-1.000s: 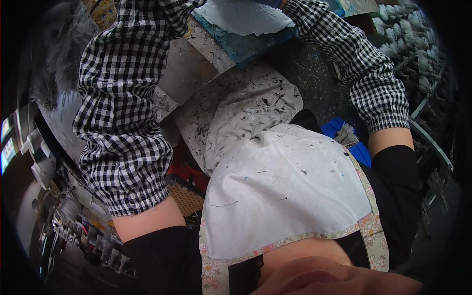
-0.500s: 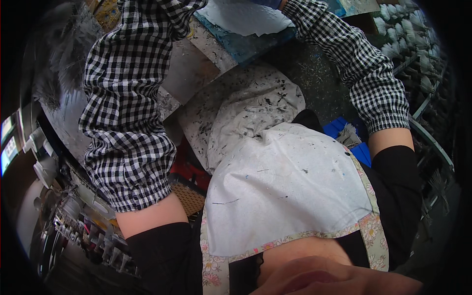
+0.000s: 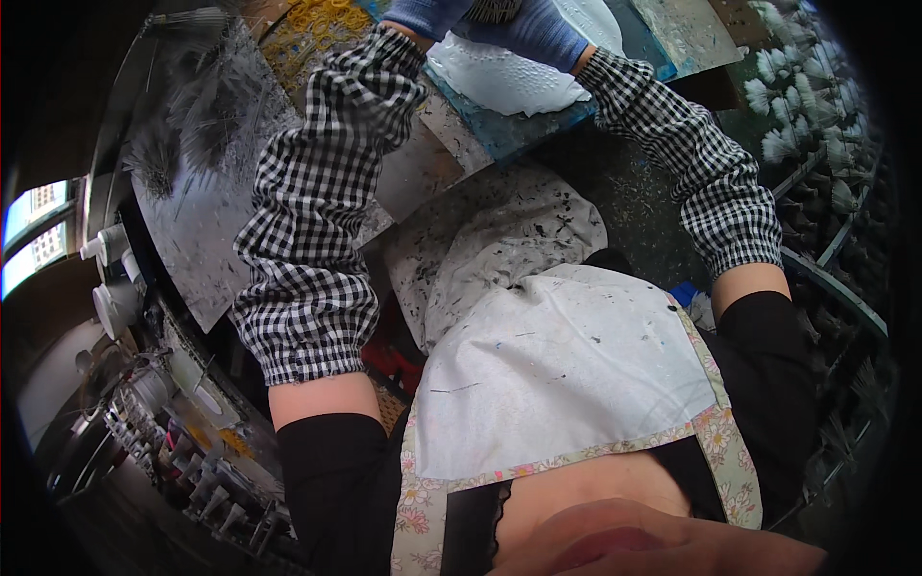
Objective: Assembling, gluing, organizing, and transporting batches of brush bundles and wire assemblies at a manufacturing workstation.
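Observation:
Both of my hands wear blue gloves and reach to the top edge of the head view. My left hand (image 3: 424, 15) is cut off by the rim. My right hand (image 3: 534, 35) rests at the far side of a flat white paste slab (image 3: 509, 84). The slab lies on a blue-stained board (image 3: 523, 134). Between the gloves a small grey bristly thing (image 3: 495, 10) shows, and I cannot tell which hand has it. Black-and-white checked sleeve covers run along both forearms.
A grey metal sheet (image 3: 206, 206) with dark feathery bits lies at the left. Racks of white tufted pieces (image 3: 802, 115) stand at the right. White cups (image 3: 120, 298) and small bottles (image 3: 202, 470) crowd the lower left. A paint-spattered apron (image 3: 499, 245) covers my lap.
The view has shifted so that both gloved hands and the white slab sit lower in the picture and show more fully. My left forearm has drawn a little to the right.

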Demonstrator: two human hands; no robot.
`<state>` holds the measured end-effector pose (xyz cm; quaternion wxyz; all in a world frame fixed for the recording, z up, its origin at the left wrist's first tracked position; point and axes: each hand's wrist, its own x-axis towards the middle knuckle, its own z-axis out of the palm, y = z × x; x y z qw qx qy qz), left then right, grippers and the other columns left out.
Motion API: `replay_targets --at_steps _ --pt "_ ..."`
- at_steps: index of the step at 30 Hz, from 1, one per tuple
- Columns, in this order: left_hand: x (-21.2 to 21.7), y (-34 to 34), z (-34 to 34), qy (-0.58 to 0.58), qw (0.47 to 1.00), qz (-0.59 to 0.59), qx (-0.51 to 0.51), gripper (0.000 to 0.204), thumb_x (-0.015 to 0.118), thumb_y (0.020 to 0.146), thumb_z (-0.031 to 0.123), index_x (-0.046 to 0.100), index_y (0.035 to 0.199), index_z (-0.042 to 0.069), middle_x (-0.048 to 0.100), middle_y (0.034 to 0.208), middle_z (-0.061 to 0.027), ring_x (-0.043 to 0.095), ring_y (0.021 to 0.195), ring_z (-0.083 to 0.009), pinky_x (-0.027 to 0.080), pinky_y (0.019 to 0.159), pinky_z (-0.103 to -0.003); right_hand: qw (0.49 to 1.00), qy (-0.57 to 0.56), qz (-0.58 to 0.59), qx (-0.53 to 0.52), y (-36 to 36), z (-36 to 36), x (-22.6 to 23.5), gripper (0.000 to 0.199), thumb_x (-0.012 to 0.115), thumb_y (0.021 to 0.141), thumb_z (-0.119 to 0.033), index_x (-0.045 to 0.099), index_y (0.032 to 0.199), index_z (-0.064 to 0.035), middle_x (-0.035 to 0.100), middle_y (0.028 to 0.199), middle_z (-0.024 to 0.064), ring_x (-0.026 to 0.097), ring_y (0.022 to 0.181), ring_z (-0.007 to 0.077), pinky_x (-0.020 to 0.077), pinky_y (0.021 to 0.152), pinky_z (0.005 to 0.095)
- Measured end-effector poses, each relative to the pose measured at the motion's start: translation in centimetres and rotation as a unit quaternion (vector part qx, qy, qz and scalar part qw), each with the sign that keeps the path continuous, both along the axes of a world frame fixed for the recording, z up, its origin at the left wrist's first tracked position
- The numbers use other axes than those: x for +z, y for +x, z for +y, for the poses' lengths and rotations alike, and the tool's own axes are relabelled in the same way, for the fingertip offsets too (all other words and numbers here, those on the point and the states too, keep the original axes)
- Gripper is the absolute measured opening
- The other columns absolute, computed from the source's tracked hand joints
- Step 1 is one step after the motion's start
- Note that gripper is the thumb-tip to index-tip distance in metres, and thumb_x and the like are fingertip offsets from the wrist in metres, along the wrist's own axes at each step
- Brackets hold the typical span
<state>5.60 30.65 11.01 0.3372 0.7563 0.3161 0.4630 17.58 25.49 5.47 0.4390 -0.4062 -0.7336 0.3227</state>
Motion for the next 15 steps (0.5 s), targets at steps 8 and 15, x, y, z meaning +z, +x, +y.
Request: replay_targets --at_steps 8,15 --pt "-5.5 -9.1 -13.9 -0.588 0.760 -0.273 -0.047 0.065 0.054 0.088 0.063 0.061 0.116 0.004 0.065 0.109 -0.0117 0.062 0.104 -0.0214 0.052 0.088 -0.040 0.987 0.092 0.126 -0.044 -2.5 -3.2 2.9 0.043 0.084 0.071 -0.016 0.062 0.108 -0.0070 0.064 0.100 0.0091 0.061 0.096 0.0201 0.0497 0.085 0.0327" --pt "-5.6 -12.5 -18.2 -0.519 0.779 -0.350 0.024 0.060 0.064 0.091 0.037 0.044 0.136 0.002 0.055 0.127 -0.0148 0.059 0.114 -0.0265 0.051 0.097 -0.039 0.954 0.241 -0.154 0.094 -5.3 -9.3 0.6 0.090 0.082 0.064 -0.040 0.038 0.143 -0.0375 0.038 0.149 0.0039 0.032 0.139 0.0292 0.0211 0.116 0.0504"
